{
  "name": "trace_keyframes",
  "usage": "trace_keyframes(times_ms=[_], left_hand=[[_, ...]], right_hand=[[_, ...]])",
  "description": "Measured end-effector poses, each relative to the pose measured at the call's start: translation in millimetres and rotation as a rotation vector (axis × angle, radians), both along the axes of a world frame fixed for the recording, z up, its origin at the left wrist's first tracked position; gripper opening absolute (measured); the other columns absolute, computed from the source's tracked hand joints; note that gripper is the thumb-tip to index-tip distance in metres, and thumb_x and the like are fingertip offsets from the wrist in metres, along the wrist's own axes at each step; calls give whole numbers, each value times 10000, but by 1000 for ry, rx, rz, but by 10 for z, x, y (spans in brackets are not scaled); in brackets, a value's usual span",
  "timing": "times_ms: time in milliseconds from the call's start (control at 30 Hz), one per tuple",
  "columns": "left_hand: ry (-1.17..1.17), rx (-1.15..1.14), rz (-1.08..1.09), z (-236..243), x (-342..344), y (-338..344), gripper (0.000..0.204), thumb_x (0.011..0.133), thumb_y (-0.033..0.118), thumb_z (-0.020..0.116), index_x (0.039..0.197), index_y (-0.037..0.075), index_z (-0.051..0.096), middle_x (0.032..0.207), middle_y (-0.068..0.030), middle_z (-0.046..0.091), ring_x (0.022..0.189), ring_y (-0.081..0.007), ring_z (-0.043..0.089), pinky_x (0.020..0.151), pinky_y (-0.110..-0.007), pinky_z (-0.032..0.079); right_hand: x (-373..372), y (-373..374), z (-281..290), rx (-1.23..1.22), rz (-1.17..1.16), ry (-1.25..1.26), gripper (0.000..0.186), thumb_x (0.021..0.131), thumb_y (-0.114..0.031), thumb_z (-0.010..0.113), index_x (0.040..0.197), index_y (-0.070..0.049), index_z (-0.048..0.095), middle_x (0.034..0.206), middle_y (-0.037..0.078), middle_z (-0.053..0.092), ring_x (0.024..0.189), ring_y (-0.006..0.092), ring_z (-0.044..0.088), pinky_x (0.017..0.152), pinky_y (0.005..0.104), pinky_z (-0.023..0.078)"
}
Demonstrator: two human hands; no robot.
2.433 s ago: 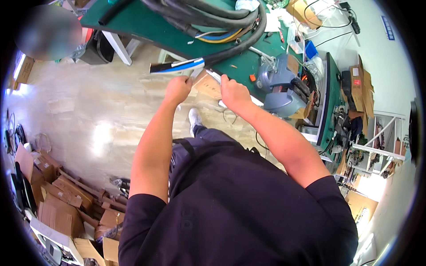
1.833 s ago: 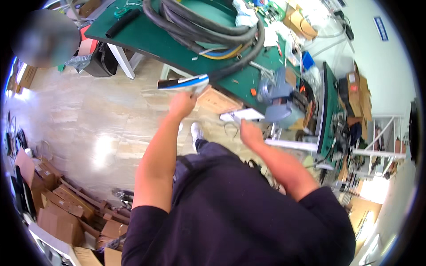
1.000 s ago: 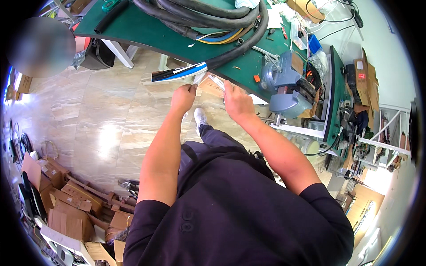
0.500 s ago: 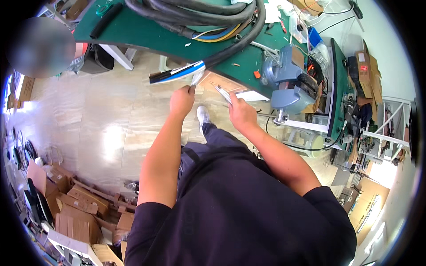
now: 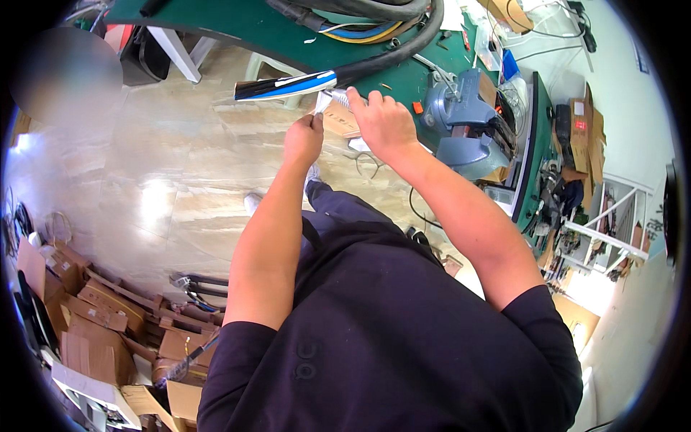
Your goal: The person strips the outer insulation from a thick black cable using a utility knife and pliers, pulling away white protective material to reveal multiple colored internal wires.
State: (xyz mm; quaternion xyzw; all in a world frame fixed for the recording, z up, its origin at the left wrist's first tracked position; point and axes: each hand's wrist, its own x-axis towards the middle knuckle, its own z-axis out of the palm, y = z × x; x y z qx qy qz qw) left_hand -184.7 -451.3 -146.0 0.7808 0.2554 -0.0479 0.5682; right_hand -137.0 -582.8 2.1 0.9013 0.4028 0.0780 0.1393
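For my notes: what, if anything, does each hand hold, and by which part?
Left hand: whitish strip, by its lower end. Right hand: silvery tool, by its near end.

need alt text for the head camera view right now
A person's left hand pinches a pale strip and the right hand holds a silvery tool close by, at the stripped end of a thick black cable. Black, white and blue wires jut past a green workbench; a blue-grey vise stands to the right.
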Motion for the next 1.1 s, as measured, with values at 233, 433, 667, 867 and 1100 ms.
trace_keyframes(times_ms=[233, 433, 667, 867, 1100], left_hand=[[-90, 115, 45, 154, -126, 2, 360, 946, 350, 540, 828, 30, 656, 783, -256, 637, 758, -468, 601, 677, -510, 475], [-75, 308, -77, 281, -151, -3, 339, 947, 358, 527, 842, 66, 663, 809, -192, 681, 779, -421, 647, 704, -511, 511], [-190, 381, -162, 215, -243, 37, 307, 948, 332, 533, 818, 66, 612, 779, -197, 659, 755, -425, 634, 662, -532, 485], [-175, 438, -204, 228, -224, 146, 310, 962, 343, 512, 850, 70, 610, 804, -181, 671, 765, -411, 642, 661, -522, 492], [-83, 410, -184, 257, -194, 138, 314, 959, 355, 510, 862, 80, 627, 822, -196, 679, 790, -420, 642, 682, -528, 494]], right_hand=[[-64, 166, 118, -174, -97, 20, 439, 829, -109, 602, 1264, -63, 559, 803, 116, 601, 698, 264, 674, 568, 357, 565], [-38, 201, 169, -180, -114, 105, 431, 830, -130, 619, 1237, -5, 553, 861, 170, 648, 712, 292, 694, 595, 362, 578], [-130, 79, 214, -132, -225, 198, 371, 871, -89, 546, 1236, -25, 521, 856, 182, 633, 750, 339, 690, 595, 410, 574], [-154, 40, 68, -142, -78, 10, 423, 828, -110, 600, 1247, -55, 590, 807, 124, 607, 689, 276, 651, 572, 359, 543], [-171, -96, -74, -32, -88, -131, 515, 807, -104, 601, 1320, -148, 576, 791, 79, 532, 724, 252, 585, 591, 358, 517]])
